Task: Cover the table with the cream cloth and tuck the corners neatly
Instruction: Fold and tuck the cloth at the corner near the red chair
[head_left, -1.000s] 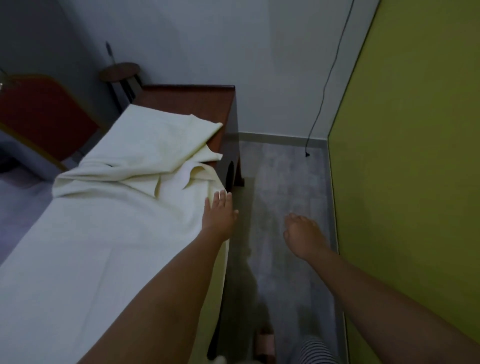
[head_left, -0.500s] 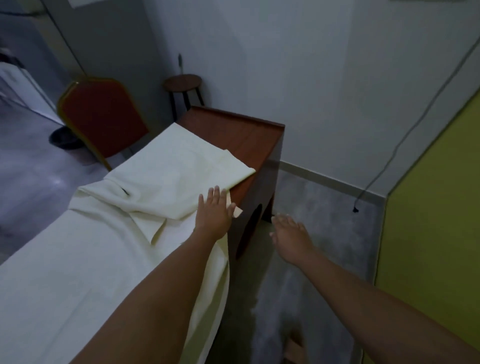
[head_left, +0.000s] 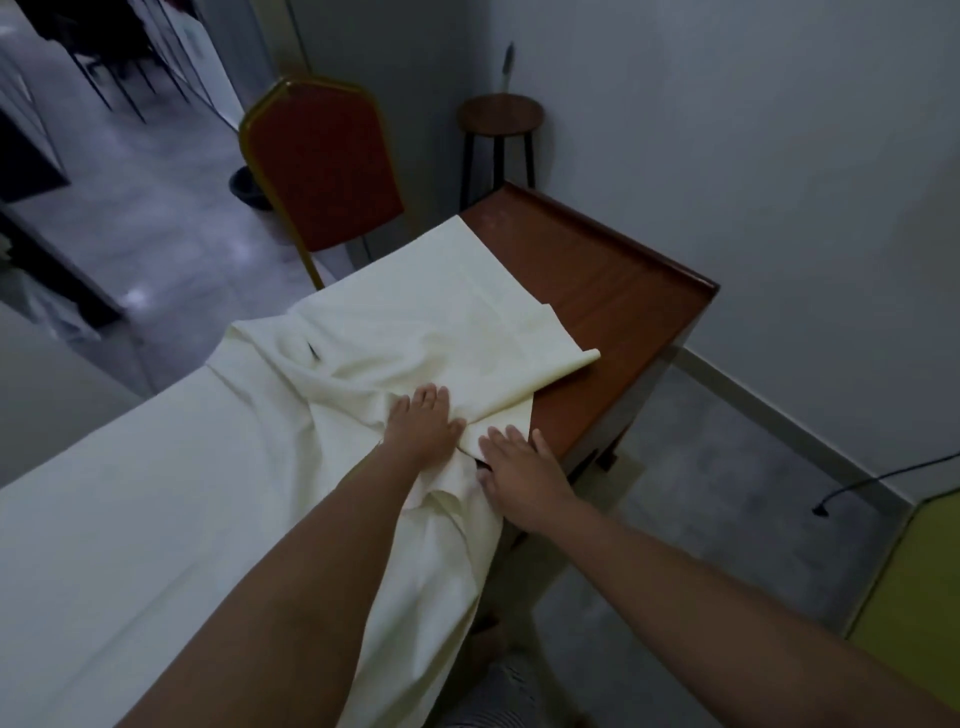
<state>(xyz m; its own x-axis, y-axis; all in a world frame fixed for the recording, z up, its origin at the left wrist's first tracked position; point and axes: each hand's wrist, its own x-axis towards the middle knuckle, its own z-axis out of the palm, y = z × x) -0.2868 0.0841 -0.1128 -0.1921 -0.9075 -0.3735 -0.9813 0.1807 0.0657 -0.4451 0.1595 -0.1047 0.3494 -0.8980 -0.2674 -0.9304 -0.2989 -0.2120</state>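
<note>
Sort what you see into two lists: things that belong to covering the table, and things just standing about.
Job:
cloth
table
left hand, flat on the cloth
right hand, on the cloth's edge

Standing about:
chair
stool
cable

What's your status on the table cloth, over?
Hands open: left hand flat on cream cloth, right hand on its edge. Cloth bunched, far end of table bare. Nearby: red chair at far corner.
</note>
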